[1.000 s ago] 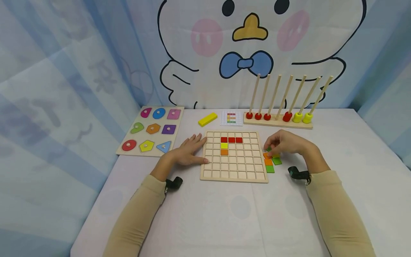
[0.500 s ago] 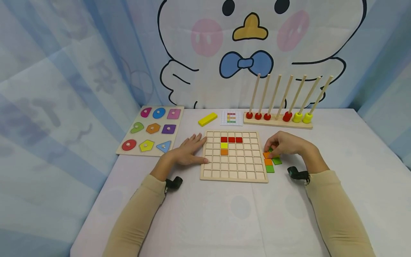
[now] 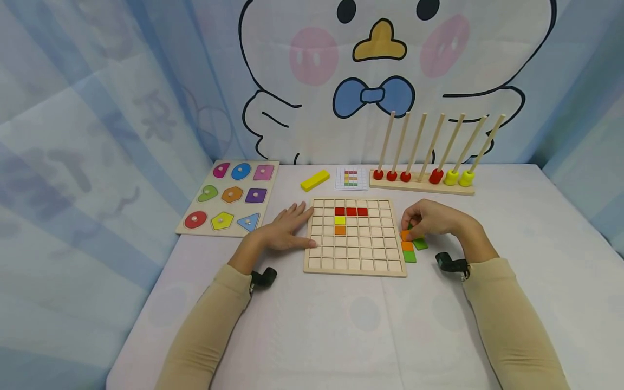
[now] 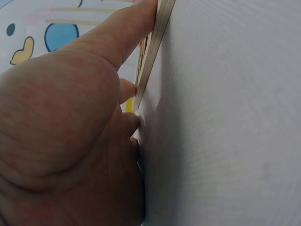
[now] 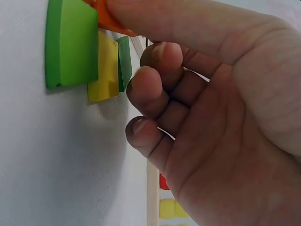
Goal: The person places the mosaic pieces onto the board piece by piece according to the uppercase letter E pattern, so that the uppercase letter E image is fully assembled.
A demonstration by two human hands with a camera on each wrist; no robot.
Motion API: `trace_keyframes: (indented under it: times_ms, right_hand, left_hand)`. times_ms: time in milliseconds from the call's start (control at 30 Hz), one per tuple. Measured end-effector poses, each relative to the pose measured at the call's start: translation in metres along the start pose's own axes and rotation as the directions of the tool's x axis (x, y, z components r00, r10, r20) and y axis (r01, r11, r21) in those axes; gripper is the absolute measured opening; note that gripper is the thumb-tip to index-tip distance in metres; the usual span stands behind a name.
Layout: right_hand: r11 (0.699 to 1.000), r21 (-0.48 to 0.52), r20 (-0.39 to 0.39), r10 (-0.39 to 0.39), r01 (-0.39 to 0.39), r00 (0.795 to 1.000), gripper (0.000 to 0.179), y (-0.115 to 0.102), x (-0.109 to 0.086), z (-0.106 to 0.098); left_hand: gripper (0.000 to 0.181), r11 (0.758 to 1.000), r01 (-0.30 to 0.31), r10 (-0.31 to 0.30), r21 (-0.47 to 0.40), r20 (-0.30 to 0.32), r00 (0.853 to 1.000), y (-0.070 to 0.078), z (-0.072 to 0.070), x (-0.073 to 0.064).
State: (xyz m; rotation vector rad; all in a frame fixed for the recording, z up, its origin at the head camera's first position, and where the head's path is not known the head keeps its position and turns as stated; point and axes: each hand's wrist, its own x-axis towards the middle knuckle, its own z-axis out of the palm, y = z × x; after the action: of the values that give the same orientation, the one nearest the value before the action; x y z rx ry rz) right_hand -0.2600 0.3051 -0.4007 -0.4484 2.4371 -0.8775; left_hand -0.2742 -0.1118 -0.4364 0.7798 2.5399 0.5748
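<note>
My left hand (image 3: 287,227) lies with spread, straight fingers at the left edge of the wooden grid board (image 3: 355,253). Its thumb and fingertips touch the frame. On the board sit three red tiles (image 3: 351,212) in a row, with a yellow tile (image 3: 340,220) and an orange tile (image 3: 340,231) below the leftmost. Just right of the board, my right hand (image 3: 436,218) pinches another orange tile (image 5: 107,19) with its thumb; the other fingers are curled. Around it lie a loose orange tile (image 3: 407,246), green tiles (image 3: 409,257) and a yellow tile (image 5: 103,70).
Behind the board are a yellow block (image 3: 315,181), a printed pattern card (image 3: 351,179) and a peg stand (image 3: 421,185) with red and yellow beads. A shape puzzle board (image 3: 227,196) lies at the left. Curtains hang around the table (image 3: 341,330).
My right hand has shifted very slightly, its fingers and thumb drawing closer over the orange tile. The left hand and the tiles on the board stay put.
</note>
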Motion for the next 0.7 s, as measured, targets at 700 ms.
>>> trace_keyframes:
  times_ms: [700]
  right_hand:
    - [0.973,0.154,-0.186,-0.141,0.171,0.972,0.012,-0.008,0.009,0.007]
  left_hand:
    - [0.103,1.000,0.001,-0.001,-0.009,0.006,1.000,0.000,-0.001,0.000]
